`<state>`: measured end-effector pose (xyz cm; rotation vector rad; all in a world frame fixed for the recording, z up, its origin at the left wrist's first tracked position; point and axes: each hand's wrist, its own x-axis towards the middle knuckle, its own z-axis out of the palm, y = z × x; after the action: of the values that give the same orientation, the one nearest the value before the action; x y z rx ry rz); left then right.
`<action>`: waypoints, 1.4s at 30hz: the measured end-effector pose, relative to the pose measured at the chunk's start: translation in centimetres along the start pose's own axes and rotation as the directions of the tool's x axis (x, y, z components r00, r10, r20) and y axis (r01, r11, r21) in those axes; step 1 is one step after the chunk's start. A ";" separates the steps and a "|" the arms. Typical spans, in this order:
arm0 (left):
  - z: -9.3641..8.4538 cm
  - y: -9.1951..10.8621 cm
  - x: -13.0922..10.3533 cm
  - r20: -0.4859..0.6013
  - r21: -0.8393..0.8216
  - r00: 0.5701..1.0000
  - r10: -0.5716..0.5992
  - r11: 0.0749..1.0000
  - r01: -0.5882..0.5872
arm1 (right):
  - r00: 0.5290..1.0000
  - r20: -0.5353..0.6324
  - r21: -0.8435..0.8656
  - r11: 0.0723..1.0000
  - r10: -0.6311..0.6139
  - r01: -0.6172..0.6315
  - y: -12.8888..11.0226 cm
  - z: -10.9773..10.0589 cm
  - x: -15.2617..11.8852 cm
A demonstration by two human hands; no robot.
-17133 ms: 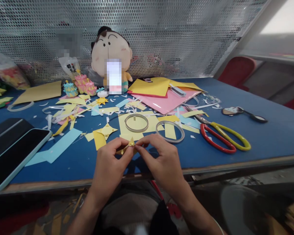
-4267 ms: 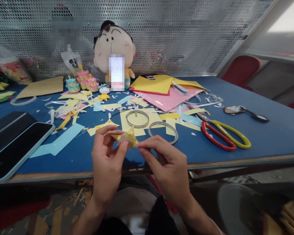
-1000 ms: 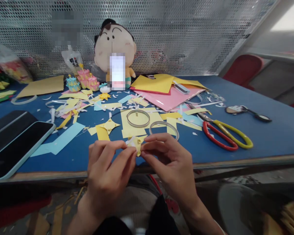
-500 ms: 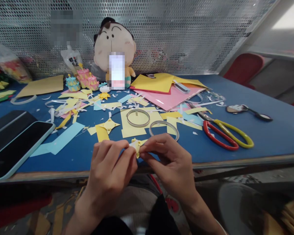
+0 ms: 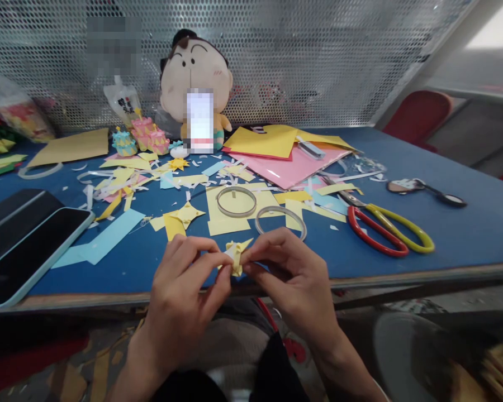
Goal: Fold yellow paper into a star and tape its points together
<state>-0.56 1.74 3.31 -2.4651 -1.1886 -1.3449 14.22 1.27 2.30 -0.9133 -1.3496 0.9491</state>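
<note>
A small folded piece of pale yellow paper (image 5: 236,258) with a whitish inner face is held up just over the table's front edge. My left hand (image 5: 188,290) pinches it from the left between thumb and fingers. From the other side my right hand (image 5: 293,279) grips its right part with thumb and forefinger. Fingertips cover portions of the folds. Behind the hands lies a yellow four-pointed paper star (image 5: 187,214), resting partly on a darker yellow strip (image 5: 175,228). Two rolls of narrow tape (image 5: 236,202) lie beyond, one on a pale yellow sheet (image 5: 272,195).
Scissors (image 5: 388,230) with red and yellow handles lie right. A phone (image 5: 37,251) and blue paper strips (image 5: 115,235) lie left. Paper scraps (image 5: 126,181) litter the middle. Behind stand a plush doll (image 5: 197,72), a lit phone (image 5: 200,120) and small paper cakes (image 5: 142,134).
My left fingers have shifted and spread a little, uncovering more of the folded yellow paper. The paper has turned slightly. My right hand stays nearly in place.
</note>
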 end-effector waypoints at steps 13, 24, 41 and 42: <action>-0.5 -0.2 -0.1 0.086 -0.187 0.985 -0.148 0.969 0.162 | 0.994 0.060 0.115 0.989 0.087 -0.094 -0.1 -0.3 0.2; -0.9 -2.2 -0.2 -0.181 0.083 0.900 -0.397 0.906 0.416 | 0.983 0.100 0.108 0.980 0.154 -0.165 0.7 -1.2 1.1; 0.3 -1.3 1.1 0.318 -0.224 0.748 -0.583 0.720 0.657 | 0.997 0.032 -0.513 0.855 -0.074 0.080 0.9 -3.8 2.4; 0.4 -1.4 1.0 0.276 -0.159 0.750 -0.601 0.741 0.652 | 0.992 -0.008 -0.643 0.761 -0.124 0.090 1.1 -4.3 2.5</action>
<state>-0.88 3.49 3.42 -2.5111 -2.1937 -1.4585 18.52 4.04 2.11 -1.3450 -1.7021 0.3483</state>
